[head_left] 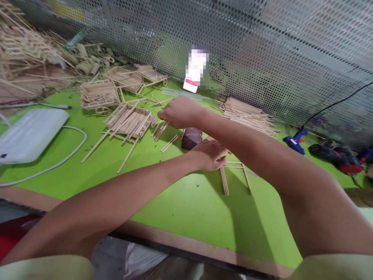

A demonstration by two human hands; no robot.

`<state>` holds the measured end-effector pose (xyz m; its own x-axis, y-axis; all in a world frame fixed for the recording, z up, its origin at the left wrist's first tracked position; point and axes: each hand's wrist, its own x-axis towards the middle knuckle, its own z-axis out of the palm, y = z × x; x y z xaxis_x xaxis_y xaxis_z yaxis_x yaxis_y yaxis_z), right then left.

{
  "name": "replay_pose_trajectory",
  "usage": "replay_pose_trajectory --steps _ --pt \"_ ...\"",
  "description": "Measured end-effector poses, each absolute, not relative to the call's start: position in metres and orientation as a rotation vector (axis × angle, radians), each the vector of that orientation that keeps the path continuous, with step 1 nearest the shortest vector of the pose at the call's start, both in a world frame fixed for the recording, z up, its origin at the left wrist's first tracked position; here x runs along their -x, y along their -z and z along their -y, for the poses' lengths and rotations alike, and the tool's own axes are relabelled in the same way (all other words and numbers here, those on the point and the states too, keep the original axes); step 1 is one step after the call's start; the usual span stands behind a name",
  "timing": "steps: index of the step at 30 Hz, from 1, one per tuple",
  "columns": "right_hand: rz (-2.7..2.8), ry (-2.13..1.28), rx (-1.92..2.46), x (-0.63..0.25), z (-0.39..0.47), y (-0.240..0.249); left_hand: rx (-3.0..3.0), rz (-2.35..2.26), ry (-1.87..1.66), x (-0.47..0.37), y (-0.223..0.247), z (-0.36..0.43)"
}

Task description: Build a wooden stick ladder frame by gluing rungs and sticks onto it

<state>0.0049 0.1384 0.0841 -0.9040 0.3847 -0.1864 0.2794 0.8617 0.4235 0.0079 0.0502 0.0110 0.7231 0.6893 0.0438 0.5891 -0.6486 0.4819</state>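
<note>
My arms are crossed over a green tabletop (175,198). My left hand (208,153) is palm down at the near end of a dark reddish-brown block (192,138), thumb and visible fingers apart. Just right of its fingertips lies a small frame of thin wooden sticks (246,179), with a few parallel sticks (224,182) along one side. Farther back, my right hand (179,112) has curled fingers above a small group of short sticks (159,132); what they pinch is hidden. Two more short sticks (169,144) lie beside the block.
Small stick-built carts (128,120) stand at left, near a white box with a cable (35,132). A pile of sticks (247,112) lies at back right, then a blue glue gun (295,140). A phone (195,70) leans on the perforated metal screen (247,46). Bamboo pieces (87,64) lie back left.
</note>
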Motion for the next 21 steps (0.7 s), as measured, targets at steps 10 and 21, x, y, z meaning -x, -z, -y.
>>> replay_pose_trajectory --steps 10,21 --pt "-2.733 -0.457 -0.484 -0.016 -0.129 -0.075 -2.491 -1.036 -0.168 -0.005 -0.013 -0.049" --pt "-2.783 -0.464 -0.427 -0.015 -0.133 -0.067 -2.466 -1.040 -0.261 -0.004 -0.008 -0.049"
